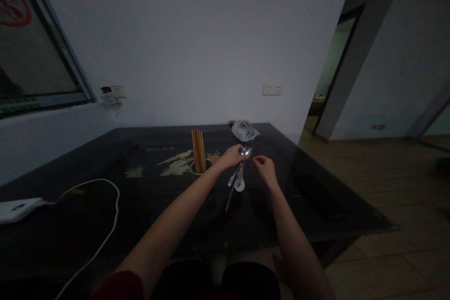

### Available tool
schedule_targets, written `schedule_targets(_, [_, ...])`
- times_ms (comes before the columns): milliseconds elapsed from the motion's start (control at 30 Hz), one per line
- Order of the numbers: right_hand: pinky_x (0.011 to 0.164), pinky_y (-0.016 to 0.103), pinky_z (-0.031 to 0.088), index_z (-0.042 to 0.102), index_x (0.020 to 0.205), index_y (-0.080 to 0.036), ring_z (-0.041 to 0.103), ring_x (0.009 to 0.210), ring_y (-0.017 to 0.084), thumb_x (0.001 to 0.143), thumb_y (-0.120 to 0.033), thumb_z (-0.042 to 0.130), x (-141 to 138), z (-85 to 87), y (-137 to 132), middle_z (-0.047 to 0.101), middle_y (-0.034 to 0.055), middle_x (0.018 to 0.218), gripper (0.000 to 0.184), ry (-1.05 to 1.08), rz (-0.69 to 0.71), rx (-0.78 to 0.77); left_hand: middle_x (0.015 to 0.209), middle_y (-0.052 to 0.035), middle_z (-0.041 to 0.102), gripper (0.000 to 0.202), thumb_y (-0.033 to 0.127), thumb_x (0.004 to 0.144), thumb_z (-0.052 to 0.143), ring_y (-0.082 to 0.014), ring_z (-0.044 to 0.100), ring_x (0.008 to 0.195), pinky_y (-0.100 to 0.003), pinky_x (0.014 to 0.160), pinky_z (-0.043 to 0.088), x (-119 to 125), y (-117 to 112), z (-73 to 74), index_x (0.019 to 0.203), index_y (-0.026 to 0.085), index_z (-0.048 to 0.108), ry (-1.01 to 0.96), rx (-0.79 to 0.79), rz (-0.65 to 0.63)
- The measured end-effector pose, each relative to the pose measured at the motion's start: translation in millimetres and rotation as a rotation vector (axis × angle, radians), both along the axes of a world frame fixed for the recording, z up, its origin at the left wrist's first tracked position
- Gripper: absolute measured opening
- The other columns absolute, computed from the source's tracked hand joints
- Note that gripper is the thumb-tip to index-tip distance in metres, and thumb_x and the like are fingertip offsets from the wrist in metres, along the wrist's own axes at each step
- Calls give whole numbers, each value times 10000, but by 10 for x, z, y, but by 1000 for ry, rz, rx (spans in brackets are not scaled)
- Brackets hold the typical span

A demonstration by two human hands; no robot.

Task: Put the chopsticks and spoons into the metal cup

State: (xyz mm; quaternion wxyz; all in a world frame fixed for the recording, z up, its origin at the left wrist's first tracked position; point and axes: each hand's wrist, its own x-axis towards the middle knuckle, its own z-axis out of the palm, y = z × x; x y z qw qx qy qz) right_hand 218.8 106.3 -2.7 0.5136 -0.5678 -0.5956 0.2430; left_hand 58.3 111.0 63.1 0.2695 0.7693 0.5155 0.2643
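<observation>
My left hand [232, 155] is closed with its fingertips at the bowl of a metal spoon [247, 151], gripping it over the dark table. Just to the right, my right hand [266, 168] has its fingers bent together near the spoon's bowl; whether anything small is between them is hidden. A white soup spoon [239, 183] with a blue mark lies below both hands. Beside it are a patterned metal handle [232, 179] and a longer, thin metal handle [229, 200]. Wooden chopsticks [198, 152] stand upright in a round holder [192, 168], left of my left hand.
A crumpled clear plastic bag [244, 131] lies at the table's back edge by the wall. On the left, a white device [21, 209] has a white cable [114, 225] curving over the table [151, 218]. A dark flat object [321, 199] lies on the right.
</observation>
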Motion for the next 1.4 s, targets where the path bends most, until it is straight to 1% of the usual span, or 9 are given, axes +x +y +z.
schedule_targets(133, [522, 241, 427, 663, 790, -156, 615, 564, 166, 721, -346, 517, 11, 11, -3, 678, 50, 643, 250, -4, 1, 5, 661, -5, 642, 192, 178, 788, 571, -109, 608, 554, -179, 516, 441, -17, -138, 48, 970, 127, 538, -271, -150, -155])
schedule_targets(333, [560, 258, 447, 654, 770, -152, 617, 600, 172, 713, -350, 545, -96, 42, -42, 669, 48, 653, 233, 63, 78, 40, 761, -57, 684, 222, 222, 737, 659, -135, 640, 670, -206, 580, 471, -294, -461, 285, 915, 130, 564, -513, -205, -274])
schedule_targets(567, [590, 258, 477, 633, 933, -153, 615, 676, 157, 722, -325, 600, -561, 71, -184, 652, 33, 762, 274, 112, 489, 3, 891, -94, 705, 437, 292, 671, 744, -173, 657, 796, -247, 657, 494, -1039, -592, 383, 1046, 131, 587, -803, -60, -64])
schedule_targets(667, [702, 301, 497, 588, 1087, -175, 613, 765, 163, 634, -277, 725, -799, 18, -191, 645, 31, 871, 485, 59, 604, -26, 915, -101, 705, 398, 268, 641, 762, -172, 652, 835, -251, 713, 496, -1311, -570, 382, 983, 110, 632, -963, 58, 67])
schedule_targets(767, [829, 368, 485, 505, 1225, -191, 603, 926, 209, 524, -254, 818, -1013, -43, -199, 629, 65, 1031, 771, 45, 693, -87, 900, -79, 706, 326, 240, 606, 777, -139, 644, 779, -243, 731, 495, -1466, -541, 350, 887, 114, 673, -1101, 124, 168])
schedule_targets(933, [994, 412, 402, 435, 1295, -203, 539, 1128, 238, 564, -268, 809, -1216, -95, -242, 558, 92, 1245, 823, 153, 901, -102, 700, -28, 675, 257, 252, 550, 809, -107, 611, 649, -232, 673, 485, -1548, -457, 169, 721, 113, 676, -1206, 115, 291])
schedule_targets(1067, [1048, 417, 348, 415, 1314, -215, 490, 1202, 238, 568, -269, 811, -1271, -151, -253, 524, 85, 1305, 846, 213, 876, -75, 744, -30, 670, 268, 258, 554, 814, -93, 609, 678, -215, 700, 484, -1556, -422, 49, 723, 112, 665, -1315, 93, 254])
schedule_targets(1200, [1039, 412, 362, 407, 1322, -207, 500, 1196, 240, 580, -279, 801, -1319, -217, -256, 532, 89, 1299, 843, 257, 900, -67, 752, -5, 647, 255, 271, 589, 796, -92, 614, 722, -207, 716, 486, -1553, -475, 27, 737, 145, 630, -1400, 88, 243])
schedule_targets(1400, [1044, 425, 349, 412, 1326, -217, 494, 1199, 247, 597, -267, 783, -1359, -257, -281, 532, 84, 1296, 820, 217, 816, -33, 732, 8, 625, 289, 357, 600, 775, -103, 600, 702, -217, 679, 476, -1542, -501, -77, 742, 159, 619, -1245, 169, 311])
